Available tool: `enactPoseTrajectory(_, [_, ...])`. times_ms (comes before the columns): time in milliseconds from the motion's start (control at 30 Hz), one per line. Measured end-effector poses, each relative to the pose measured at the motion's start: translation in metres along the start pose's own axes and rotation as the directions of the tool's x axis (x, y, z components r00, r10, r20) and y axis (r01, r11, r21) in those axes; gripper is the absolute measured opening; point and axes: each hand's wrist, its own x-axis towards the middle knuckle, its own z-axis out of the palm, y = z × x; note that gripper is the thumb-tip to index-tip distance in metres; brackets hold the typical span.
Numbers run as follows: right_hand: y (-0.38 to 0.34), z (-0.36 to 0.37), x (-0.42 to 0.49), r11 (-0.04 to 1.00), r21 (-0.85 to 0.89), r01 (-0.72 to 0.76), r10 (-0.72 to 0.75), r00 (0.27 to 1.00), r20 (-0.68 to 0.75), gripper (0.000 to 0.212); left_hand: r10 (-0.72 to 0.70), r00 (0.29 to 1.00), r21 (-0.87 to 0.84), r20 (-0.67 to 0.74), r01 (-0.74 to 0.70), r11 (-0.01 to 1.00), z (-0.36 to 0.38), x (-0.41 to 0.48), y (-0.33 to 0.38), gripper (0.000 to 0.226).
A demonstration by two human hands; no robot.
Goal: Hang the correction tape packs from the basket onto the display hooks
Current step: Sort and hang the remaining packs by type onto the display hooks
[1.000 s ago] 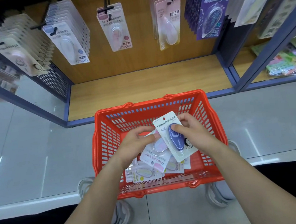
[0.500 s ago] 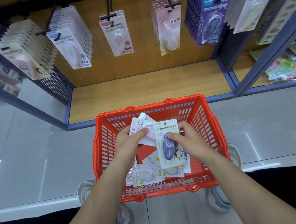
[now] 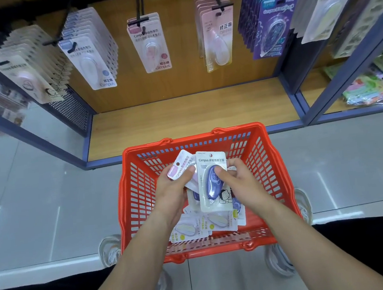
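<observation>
A red basket [image 3: 272, 172] stands on the floor in front of the shelf, with several correction tape packs [image 3: 216, 222] lying in its bottom. My right hand [image 3: 238, 182] pinches a white pack with a blue tape [image 3: 212, 180], held upright above the basket. My left hand [image 3: 176, 188] grips a pack with a pink label [image 3: 182, 166], tilted and partly behind the blue one. Display hooks [image 3: 142, 21] on the wooden back panel carry hanging packs.
Rows of packs hang at the left [image 3: 87, 49], the middle [image 3: 217, 32] and the right, where purple ones [image 3: 270, 22] hang. A wooden shelf base [image 3: 183, 115] lies below them. A blue frame post [image 3: 351, 68] stands at the right. Grey tiled floor surrounds the basket.
Both hands have lifted their packs up from the pile in the basket. The left hand's pink-labelled pack rose beside the blue one. The view tilted slightly downward.
</observation>
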Motion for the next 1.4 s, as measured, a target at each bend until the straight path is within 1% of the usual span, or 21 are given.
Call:
enactPoseTrajectory(67, [0.001, 0.004, 0.000, 0.999, 0.025, 0.028, -0.026, 0.999, -0.044, 0.020, 0.018, 1.000, 0.013, -0.008, -0.018, 1.000, 0.003, 0.001, -0.001, 0.043])
enactPoseTrajectory(133, [-0.002, 0.008, -0.001, 0.998, 0.051, 0.038, -0.034, 0.997, -0.072, 0.021, 0.034, 0.999, 0.063, 0.021, -0.036, 0.997, 0.006, 0.001, 0.000, 0.035])
enactPoseTrajectory(200, [-0.004, 0.012, -0.002, 0.997, 0.047, 0.067, -0.062, 0.993, -0.104, 0.020, 0.065, 0.997, 0.100, 0.048, -0.070, 0.993, 0.007, -0.001, 0.002, 0.037])
enactPoseTrajectory(333, [-0.011, 0.020, -0.007, 0.991, -0.020, 0.135, -0.136, 0.975, -0.178, 0.019, 0.102, 0.994, 0.136, 0.030, -0.105, 0.985, 0.013, -0.006, 0.017, 0.035])
enactPoseTrajectory(400, [-0.019, 0.024, -0.012, 0.985, -0.048, 0.166, -0.171, 0.977, -0.127, 0.019, 0.136, 0.991, 0.163, 0.013, -0.137, 0.977, 0.014, -0.009, 0.029, 0.032])
enactPoseTrajectory(500, [-0.040, 0.032, -0.019, 0.968, -0.110, 0.224, -0.232, 0.970, -0.068, 0.043, 0.196, 0.980, 0.186, 0.011, -0.195, 0.963, 0.015, -0.016, 0.055, 0.027])
enactPoseTrajectory(567, [-0.052, 0.033, -0.021, 0.951, -0.145, 0.275, -0.284, 0.958, -0.049, 0.050, 0.226, 0.974, 0.222, 0.025, -0.226, 0.948, 0.011, -0.023, 0.073, 0.023])
enactPoseTrajectory(600, [-0.059, 0.032, -0.022, 0.945, -0.151, 0.291, -0.299, 0.954, -0.033, 0.048, 0.233, 0.972, 0.226, 0.022, -0.232, 0.946, 0.008, -0.026, 0.082, 0.024])
enactPoseTrajectory(700, [-0.074, 0.027, -0.026, 0.951, -0.116, 0.285, -0.286, 0.958, 0.012, 0.039, 0.227, 0.972, 0.202, -0.064, -0.210, 0.957, 0.000, -0.036, 0.108, 0.039])
enactPoseTrajectory(800, [-0.084, 0.030, -0.037, 0.950, -0.114, 0.291, -0.285, 0.956, 0.065, 0.039, 0.318, 0.945, 0.212, -0.077, -0.296, 0.931, -0.001, -0.048, 0.127, 0.047])
enactPoseTrajectory(867, [-0.092, 0.033, -0.043, 0.950, -0.099, 0.297, -0.292, 0.954, 0.067, 0.039, 0.384, 0.922, 0.247, -0.046, -0.362, 0.899, 0.008, -0.058, 0.136, 0.045])
enactPoseTrajectory(967, [-0.105, 0.036, -0.053, 0.941, -0.085, 0.328, -0.322, 0.944, 0.076, 0.034, 0.440, 0.898, 0.328, -0.008, -0.414, 0.849, 0.024, -0.073, 0.146, 0.035])
enactPoseTrajectory(1033, [-0.116, 0.037, -0.059, 0.938, -0.074, 0.338, -0.334, 0.940, 0.068, 0.032, 0.451, 0.892, 0.358, 0.033, -0.432, 0.828, 0.032, -0.080, 0.154, 0.028])
enactPoseTrajectory(1133, [-0.136, 0.038, -0.066, 0.944, -0.015, 0.330, -0.329, 0.944, 0.041, 0.034, 0.451, 0.890, 0.366, 0.072, -0.444, 0.818, 0.035, -0.090, 0.170, 0.021])
enactPoseTrajectory(1267, [-0.176, 0.040, -0.075, 0.917, 0.060, 0.393, -0.395, 0.919, 0.013, 0.027, 0.505, 0.857, 0.320, 0.104, -0.510, 0.799, 0.038, -0.100, 0.196, 0.030])
enactPoseTrajectory(1400, [-0.209, 0.051, -0.072, 0.889, 0.024, 0.457, -0.454, 0.889, -0.064, 0.020, 0.551, 0.833, 0.224, 0.055, -0.548, 0.806, 0.035, -0.094, 0.220, 0.043])
